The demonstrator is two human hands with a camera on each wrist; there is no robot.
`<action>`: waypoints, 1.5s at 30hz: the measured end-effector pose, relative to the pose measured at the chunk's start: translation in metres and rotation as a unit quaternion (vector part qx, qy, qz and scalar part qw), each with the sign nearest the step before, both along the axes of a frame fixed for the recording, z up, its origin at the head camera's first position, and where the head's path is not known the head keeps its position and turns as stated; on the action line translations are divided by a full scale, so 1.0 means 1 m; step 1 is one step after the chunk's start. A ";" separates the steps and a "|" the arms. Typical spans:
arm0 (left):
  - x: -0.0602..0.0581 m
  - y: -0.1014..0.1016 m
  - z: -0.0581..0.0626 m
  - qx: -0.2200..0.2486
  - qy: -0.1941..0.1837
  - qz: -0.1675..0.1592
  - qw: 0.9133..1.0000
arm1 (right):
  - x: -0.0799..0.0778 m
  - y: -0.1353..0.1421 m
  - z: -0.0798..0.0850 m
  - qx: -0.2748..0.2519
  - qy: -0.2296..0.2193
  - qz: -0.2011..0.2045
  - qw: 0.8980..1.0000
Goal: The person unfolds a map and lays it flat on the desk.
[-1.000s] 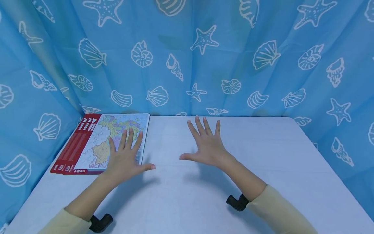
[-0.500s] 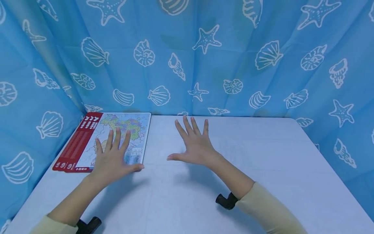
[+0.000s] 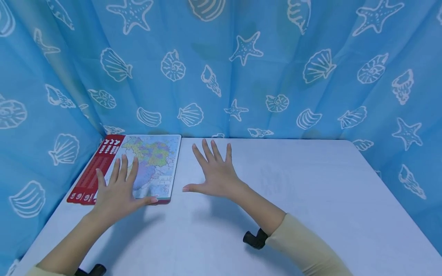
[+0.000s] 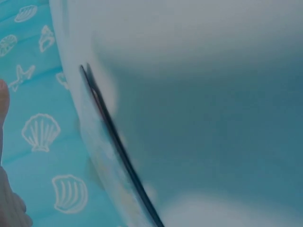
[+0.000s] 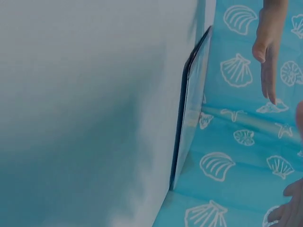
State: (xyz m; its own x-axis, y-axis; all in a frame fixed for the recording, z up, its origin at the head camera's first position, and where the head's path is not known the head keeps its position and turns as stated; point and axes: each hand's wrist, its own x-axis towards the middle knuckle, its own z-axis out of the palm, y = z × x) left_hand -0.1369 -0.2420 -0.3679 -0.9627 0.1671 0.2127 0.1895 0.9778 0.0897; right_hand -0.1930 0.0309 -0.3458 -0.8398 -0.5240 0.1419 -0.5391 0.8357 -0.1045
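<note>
A slightly fanned stack of flat map boards (image 3: 162, 153) lies at the table's back left. Their left margins are red with white lettering, and a coloured map covers the rest of the top one. My left hand (image 3: 115, 199) hovers over the stack's near part, fingers spread and thumb out to the right, hiding some of the map. Held above the table just right of the stack is my right hand (image 3: 217, 176), fingers spread, thumb pointing left. Neither hand holds anything. The boards' thin dark edge (image 5: 182, 109) shows in the right wrist view, with the left hand beyond it.
A white cloth covers the table (image 3: 310, 184). Blue curtains (image 3: 214, 46) with white shells and starfish hang behind it and at both sides. Each wrist wears a small black device (image 3: 255, 239) near a beige sleeve (image 3: 304, 245).
Both hands have moved left in the head view, fingers still spread. The left has slid toward the stack's red margin, baring more of the map's right part. The boards stay put.
</note>
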 end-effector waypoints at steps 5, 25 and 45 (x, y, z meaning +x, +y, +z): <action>0.002 -0.013 -0.008 -0.007 0.008 0.003 1.000 | 0.001 -0.010 -0.003 -0.021 -0.025 -0.015 0.999; 0.004 -0.062 -0.026 0.013 -0.022 0.062 0.998 | 0.004 -0.057 -0.031 -0.039 -0.059 -0.013 0.997; -0.001 -0.110 -0.054 0.023 -0.109 0.090 0.990 | 0.002 -0.084 -0.051 -0.015 -0.105 -0.025 0.994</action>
State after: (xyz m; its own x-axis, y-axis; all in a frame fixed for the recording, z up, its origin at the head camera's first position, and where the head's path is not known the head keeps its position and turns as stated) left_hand -0.1376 -0.3520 -0.4218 -0.9999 -0.0168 -0.0003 -0.0166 0.9880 0.1535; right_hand -0.1910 -0.0531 -0.3965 -0.8778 -0.4785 -0.0235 -0.4603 0.8559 -0.2359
